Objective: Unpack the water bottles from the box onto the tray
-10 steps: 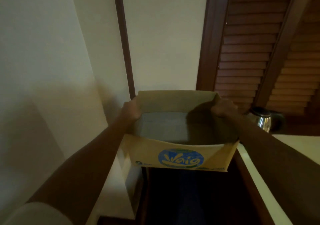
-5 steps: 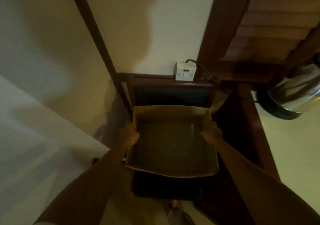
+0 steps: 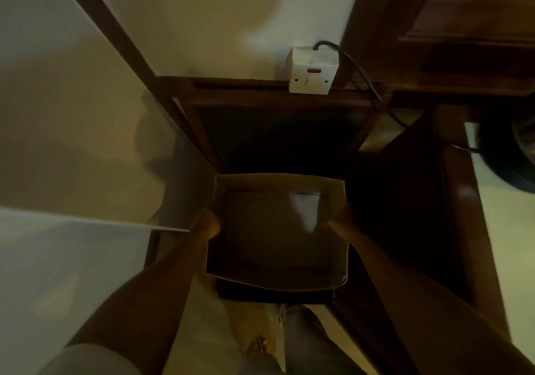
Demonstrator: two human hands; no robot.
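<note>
An open cardboard box point(image 3: 275, 280) is low in front of me, over a dark gap between furniture. Its inside shows bare cardboard with a pale patch near the far right; I see no bottles in it. My left hand point(image 3: 206, 224) grips the box's left wall. My right hand point(image 3: 341, 218) grips the right wall. No tray and no water bottles are in view.
A dark wooden frame point(image 3: 269, 97) stands behind the box, with a white wall socket point(image 3: 311, 71) and a black cable above it. A dark wooden counter point(image 3: 463, 201) runs along the right, with a kettle base point(image 3: 509, 160) at its far end. A pale surface point(image 3: 58, 259) is at left. My foot point(image 3: 257, 345) is below.
The box has gone down from chest height toward the floor, both hands still on its sides. The view has tilted downward, so the socket and dark frame now show.
</note>
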